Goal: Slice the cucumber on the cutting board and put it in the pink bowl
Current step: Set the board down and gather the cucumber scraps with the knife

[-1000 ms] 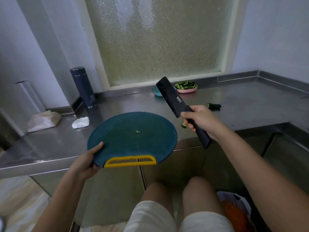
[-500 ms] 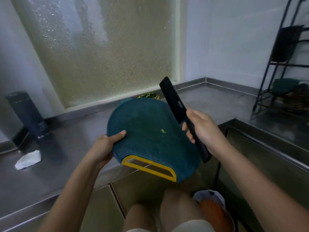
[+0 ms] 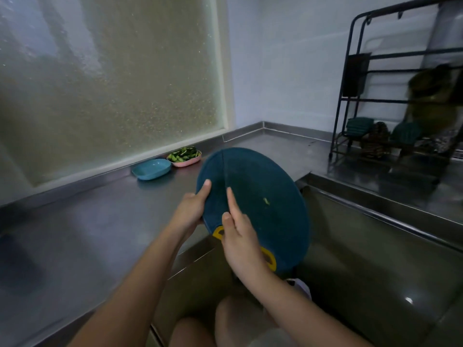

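Note:
My left hand [image 3: 191,209] grips the left edge of the round teal cutting board [image 3: 263,176], thumb on its top face. The board, with a yellow handle [image 3: 269,259], is tilted and held over the corner of the sink. A small cucumber scrap [image 3: 266,201] clings to it. My right hand [image 3: 241,244] is shut on the black knife [image 3: 224,171], seen edge-on as a thin dark line against the board, index finger along its spine. The pink bowl [image 3: 191,162] holds cucumber slices [image 3: 183,154] by the window.
A blue dish [image 3: 151,169] stands left of the pink bowl. The steel sink [image 3: 363,259] opens on the right, below the board. A dark wire rack [image 3: 400,101] with cloths stands at the back right. A white bag [image 3: 299,288] lies below, near my knees.
The view has swung right toward the sink. Both hands carried the board off the counter and tilted it over the sink edge. The knife came down against the board's face.

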`<state>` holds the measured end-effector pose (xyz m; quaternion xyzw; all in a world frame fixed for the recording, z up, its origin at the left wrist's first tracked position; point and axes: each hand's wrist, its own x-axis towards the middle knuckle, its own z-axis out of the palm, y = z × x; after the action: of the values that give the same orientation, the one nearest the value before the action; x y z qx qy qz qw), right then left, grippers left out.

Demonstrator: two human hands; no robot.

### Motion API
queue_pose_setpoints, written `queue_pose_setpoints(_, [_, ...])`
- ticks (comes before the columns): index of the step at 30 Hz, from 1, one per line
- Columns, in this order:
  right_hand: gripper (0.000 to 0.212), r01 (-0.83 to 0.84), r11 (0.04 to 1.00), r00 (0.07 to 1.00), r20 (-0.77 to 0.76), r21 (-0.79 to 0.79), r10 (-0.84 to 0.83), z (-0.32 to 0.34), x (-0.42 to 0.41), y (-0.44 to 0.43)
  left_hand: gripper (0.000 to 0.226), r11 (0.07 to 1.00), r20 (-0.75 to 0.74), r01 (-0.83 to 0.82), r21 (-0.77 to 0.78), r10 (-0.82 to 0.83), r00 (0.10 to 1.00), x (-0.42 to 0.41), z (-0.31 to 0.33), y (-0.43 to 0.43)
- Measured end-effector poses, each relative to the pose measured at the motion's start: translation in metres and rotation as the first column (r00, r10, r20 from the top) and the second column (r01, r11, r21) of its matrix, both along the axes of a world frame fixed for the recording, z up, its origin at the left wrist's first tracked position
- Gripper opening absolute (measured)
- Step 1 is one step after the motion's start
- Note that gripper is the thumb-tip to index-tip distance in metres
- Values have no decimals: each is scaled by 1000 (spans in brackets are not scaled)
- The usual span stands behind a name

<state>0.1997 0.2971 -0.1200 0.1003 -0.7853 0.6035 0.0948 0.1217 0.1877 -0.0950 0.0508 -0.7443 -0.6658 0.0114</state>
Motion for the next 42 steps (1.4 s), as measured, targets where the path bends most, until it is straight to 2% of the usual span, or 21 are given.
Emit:
queue_pose_setpoints(5, [51,85,996,996,39,10,-86,-7,-1,-25,47,983,-45,-13,-183,4,999,-6,1,-6])
queue_pose_setpoints(9, [55,143,987,987,85,-71,-137,-14,2,-49,58,952,-81,-1,-305,-25,996,-8,5,-12])
queue_pose_setpoints(13, [57,217,963,965,182,-162,-187,-21,4,-60,65,946,-101,35,-323,-72,992,-8,5,-21])
queue_pose_setpoints(17, [57,304,925,928,291,-227,-233,-30,6,-64,59,938,-94,44,-345,-81,992,-4,-1,-21])
queue_pose_setpoints(21, [55,444,843,855,426,-305,-296,-43,6,-62,45,935,-100,54,-351,-95,990,-5,-4,-19])
queue_pose_setpoints(30, [57,634,678,721,600,-371,-346,-69,9,-26,54,908,-84,110,-404,-157,984,-10,-17,5])
queue_pose_setpoints(38, [53,770,386,628,714,-508,-311,-87,-10,-4,59,867,-55,130,-481,-177,983,-21,-29,28])
queue_pose_setpoints(42, [52,792,287,608,739,-539,-289,-99,-20,10,56,858,-75,115,-501,-175,982,-23,-32,41])
